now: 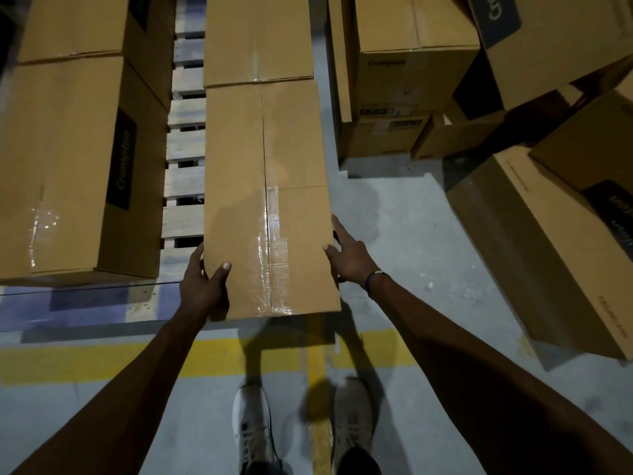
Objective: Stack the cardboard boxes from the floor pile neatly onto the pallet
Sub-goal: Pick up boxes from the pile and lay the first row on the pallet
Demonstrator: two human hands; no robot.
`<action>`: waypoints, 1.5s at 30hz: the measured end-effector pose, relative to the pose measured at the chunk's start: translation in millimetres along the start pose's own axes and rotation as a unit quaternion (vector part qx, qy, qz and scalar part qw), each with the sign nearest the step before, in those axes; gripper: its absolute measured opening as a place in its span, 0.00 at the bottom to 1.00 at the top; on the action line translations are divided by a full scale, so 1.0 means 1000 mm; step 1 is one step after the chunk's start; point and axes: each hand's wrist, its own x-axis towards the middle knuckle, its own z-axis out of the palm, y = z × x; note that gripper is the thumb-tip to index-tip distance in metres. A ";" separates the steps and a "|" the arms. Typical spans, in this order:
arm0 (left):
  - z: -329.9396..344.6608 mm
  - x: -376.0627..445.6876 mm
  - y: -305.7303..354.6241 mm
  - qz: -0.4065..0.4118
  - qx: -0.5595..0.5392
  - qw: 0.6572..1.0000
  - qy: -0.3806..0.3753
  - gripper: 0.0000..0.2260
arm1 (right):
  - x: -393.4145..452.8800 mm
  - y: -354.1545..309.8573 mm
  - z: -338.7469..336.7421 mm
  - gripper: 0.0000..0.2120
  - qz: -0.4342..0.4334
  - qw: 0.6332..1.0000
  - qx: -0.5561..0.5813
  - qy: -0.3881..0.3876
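While held at its near end over the pallet (185,173), box (267,200) overhangs the near edge, butted against a far box (257,39). Left hand (205,282) clasping the near-left corner, thumb on top; right hand (346,252) flat-fingered against the right side. Stiff, bulky, probably moderately heavy; slick tape, so best gripped at corners.

"Crompton" | black label, left pallet box (85,159) | side, floor-pile box (411,60)
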 end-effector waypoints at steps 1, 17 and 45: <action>0.000 -0.003 0.003 0.026 0.015 1.000 0.008 0.34 | 0.000 0.000 0.003 0.34 0.005 1.000 -0.012 0.004; -0.012 -0.002 0.042 0.105 0.262 0.958 -0.041 0.30 | -0.020 -0.013 0.003 0.45 0.037 0.992 -0.120 -0.031; -0.056 0.294 0.216 0.112 0.018 0.993 0.009 0.25 | 0.240 -0.184 -0.114 0.39 -0.037 0.992 -0.050 0.112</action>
